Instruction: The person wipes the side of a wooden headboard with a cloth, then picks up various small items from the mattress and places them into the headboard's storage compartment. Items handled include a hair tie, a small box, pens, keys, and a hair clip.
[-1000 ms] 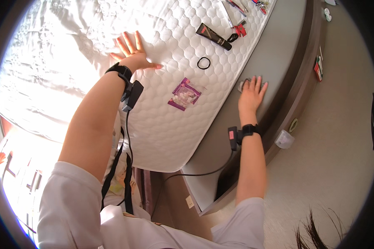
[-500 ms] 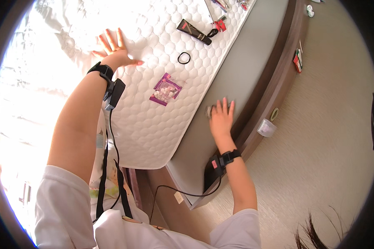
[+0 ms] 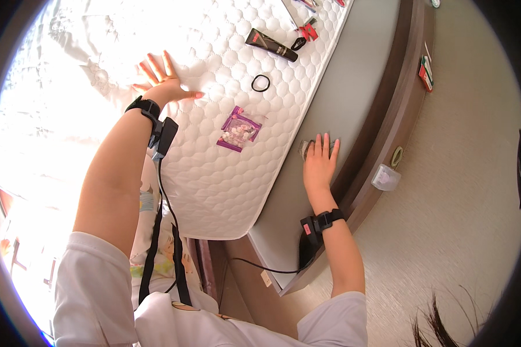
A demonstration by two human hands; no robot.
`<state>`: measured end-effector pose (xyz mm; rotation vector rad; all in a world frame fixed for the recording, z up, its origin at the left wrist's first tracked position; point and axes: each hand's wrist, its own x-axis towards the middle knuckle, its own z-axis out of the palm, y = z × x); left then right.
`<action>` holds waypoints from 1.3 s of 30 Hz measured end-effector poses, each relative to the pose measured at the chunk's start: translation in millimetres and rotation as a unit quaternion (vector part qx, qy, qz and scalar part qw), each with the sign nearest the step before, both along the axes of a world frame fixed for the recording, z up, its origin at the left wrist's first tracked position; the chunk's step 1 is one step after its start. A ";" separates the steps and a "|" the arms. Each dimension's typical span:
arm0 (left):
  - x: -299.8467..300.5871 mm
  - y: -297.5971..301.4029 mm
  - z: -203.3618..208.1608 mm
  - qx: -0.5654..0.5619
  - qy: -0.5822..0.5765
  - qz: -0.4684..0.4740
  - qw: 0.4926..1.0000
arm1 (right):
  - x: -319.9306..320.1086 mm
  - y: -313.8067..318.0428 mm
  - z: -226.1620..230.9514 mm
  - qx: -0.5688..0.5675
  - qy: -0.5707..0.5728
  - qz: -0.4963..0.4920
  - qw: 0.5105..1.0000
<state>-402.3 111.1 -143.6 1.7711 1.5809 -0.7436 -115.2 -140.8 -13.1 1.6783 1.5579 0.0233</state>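
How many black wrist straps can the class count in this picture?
2: one black strap just below the left hand, flat on the white quilted pad; the other strap just below the right hand, resting on a greyish cloth. None looks hidden.

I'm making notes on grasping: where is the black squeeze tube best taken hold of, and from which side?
Probably across the middle of the black squeeze tube, from above and the person's side. It lies flat on the quilted white mattress, so its two long edges offer a pinch; a small black item lies close to its cap on the far side.
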 end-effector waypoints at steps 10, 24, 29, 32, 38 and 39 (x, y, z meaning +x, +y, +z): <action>1.0 3.4 -5.6 -0.024 0.020 -0.008 0.999 | 31.3 41.6 18.7 0.175 0.047 -0.054 0.982; 0.1 0.1 -7.2 0.003 0.023 -0.008 1.000 | 36.0 43.3 23.0 0.239 0.060 -0.096 0.964; 0.7 -2.4 -12.4 -0.006 0.028 -0.011 1.000 | 29.4 22.0 22.4 0.340 0.189 -0.204 0.898; 1.5 -2.1 -10.5 -0.015 0.030 -0.010 0.999 | 5.2 -11.1 24.0 0.394 0.258 -0.294 0.832; 1.6 -1.3 -6.9 -0.023 0.036 -0.011 0.999 | 4.7 -13.9 19.8 0.377 0.208 -0.287 0.856; 1.4 -1.0 -7.0 -0.024 0.037 -0.013 0.999 | 10.8 -5.6 19.2 0.376 0.210 -0.266 0.862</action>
